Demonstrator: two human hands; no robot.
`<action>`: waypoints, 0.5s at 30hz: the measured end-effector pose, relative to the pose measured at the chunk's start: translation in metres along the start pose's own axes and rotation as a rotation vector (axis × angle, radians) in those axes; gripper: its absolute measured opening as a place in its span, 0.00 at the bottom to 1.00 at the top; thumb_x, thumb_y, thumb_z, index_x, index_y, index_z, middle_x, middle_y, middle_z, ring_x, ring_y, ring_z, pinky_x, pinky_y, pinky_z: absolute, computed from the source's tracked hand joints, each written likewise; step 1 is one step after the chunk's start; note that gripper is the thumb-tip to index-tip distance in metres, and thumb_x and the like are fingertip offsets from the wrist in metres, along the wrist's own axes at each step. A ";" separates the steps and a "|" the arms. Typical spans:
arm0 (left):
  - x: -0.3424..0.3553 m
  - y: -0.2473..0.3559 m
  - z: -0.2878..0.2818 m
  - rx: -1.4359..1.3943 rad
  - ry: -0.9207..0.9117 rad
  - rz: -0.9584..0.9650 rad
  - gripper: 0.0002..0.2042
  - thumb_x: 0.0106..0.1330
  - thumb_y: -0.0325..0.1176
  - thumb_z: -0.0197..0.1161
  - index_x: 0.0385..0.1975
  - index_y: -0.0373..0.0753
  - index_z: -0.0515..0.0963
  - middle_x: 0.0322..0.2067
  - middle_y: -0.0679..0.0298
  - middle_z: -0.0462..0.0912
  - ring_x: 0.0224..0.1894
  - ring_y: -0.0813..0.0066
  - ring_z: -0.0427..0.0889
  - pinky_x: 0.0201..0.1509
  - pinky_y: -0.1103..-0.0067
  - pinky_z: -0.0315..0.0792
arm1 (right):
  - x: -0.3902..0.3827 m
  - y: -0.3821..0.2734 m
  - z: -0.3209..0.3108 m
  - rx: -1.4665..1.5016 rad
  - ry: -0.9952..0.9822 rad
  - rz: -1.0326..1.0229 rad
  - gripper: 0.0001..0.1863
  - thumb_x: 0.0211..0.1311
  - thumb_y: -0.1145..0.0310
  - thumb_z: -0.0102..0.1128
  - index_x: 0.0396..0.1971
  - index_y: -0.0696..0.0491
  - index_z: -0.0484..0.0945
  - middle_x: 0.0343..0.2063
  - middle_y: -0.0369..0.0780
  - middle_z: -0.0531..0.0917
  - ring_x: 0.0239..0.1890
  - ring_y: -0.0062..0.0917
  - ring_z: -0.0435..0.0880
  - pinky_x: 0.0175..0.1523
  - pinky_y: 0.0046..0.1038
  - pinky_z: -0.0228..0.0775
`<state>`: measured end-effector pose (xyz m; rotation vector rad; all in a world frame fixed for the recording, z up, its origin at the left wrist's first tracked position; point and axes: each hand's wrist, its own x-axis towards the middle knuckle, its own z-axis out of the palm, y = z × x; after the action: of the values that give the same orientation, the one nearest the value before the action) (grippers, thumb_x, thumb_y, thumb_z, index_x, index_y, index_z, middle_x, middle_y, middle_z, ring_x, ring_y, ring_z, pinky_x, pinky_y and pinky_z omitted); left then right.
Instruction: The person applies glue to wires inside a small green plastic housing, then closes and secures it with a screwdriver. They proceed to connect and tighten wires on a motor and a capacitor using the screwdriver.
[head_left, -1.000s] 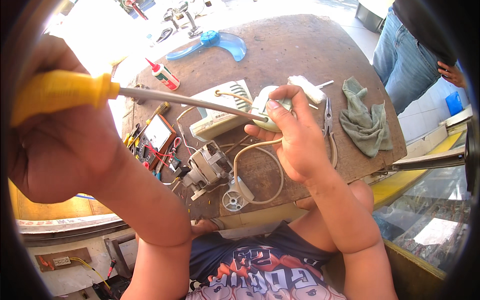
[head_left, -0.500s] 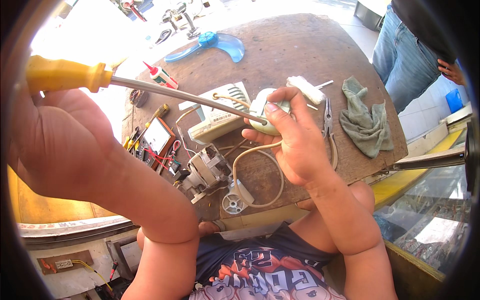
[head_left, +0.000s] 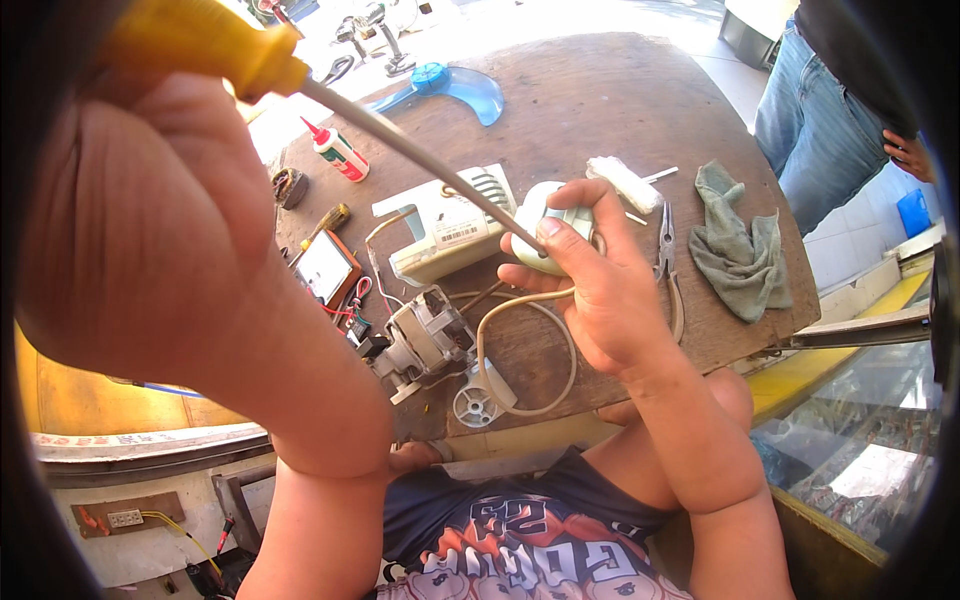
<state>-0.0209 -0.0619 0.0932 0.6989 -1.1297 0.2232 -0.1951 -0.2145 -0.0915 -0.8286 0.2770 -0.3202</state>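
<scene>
Raised close at the left, my left hand (head_left: 150, 210) is closed around the yellow handle of a long screwdriver (head_left: 400, 148). Its metal shaft slants down to the right, and the tip meets a small rounded pale plastic housing (head_left: 533, 253). My right hand (head_left: 600, 275) grips that housing between thumb and fingers above the table. A beige cord (head_left: 482, 345) loops below it. Beneath my hands lie an electric motor (head_left: 428, 328), a grey plastic piece with a round end (head_left: 478, 400) and a cream plastic casing (head_left: 430, 262) with slots.
On the wooden table (head_left: 610, 100) are a blue fan blade (head_left: 470, 92), a glue bottle (head_left: 338, 150), an orange-edged meter (head_left: 325, 268), pliers (head_left: 667, 245) and a greenish cloth (head_left: 740, 245). A person in jeans (head_left: 815, 120) stands at the far right.
My left hand and the screwdriver handle have come up and closer, so the shaft tilts more steeply. My right hand still holds the housing. The whole view has shifted slightly.
</scene>
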 end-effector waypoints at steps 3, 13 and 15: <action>-0.004 -0.004 0.007 0.057 0.042 0.044 0.10 0.77 0.33 0.63 0.46 0.30 0.80 0.47 0.56 0.85 0.51 0.66 0.85 0.65 0.64 0.82 | 0.000 -0.001 0.000 -0.022 0.012 -0.022 0.11 0.85 0.71 0.56 0.59 0.45 0.68 0.52 0.41 0.77 0.55 0.31 0.87 0.56 0.35 0.89; -0.008 -0.008 0.009 -0.011 -0.002 -0.017 0.09 0.74 0.30 0.63 0.45 0.30 0.80 0.45 0.54 0.84 0.51 0.64 0.84 0.65 0.65 0.81 | -0.001 -0.001 0.002 0.000 0.063 -0.010 0.12 0.84 0.73 0.57 0.59 0.47 0.69 0.51 0.41 0.80 0.51 0.25 0.86 0.51 0.30 0.88; -0.010 -0.010 0.011 -0.015 0.001 -0.030 0.09 0.74 0.29 0.63 0.45 0.30 0.80 0.45 0.54 0.84 0.51 0.64 0.83 0.65 0.65 0.81 | -0.001 -0.001 0.003 -0.026 0.080 0.009 0.12 0.85 0.72 0.56 0.59 0.45 0.68 0.52 0.42 0.79 0.52 0.29 0.87 0.53 0.33 0.88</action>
<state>-0.0288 -0.0742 0.0829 0.7020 -1.1181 0.1889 -0.1948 -0.2132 -0.0887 -0.8414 0.3599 -0.3426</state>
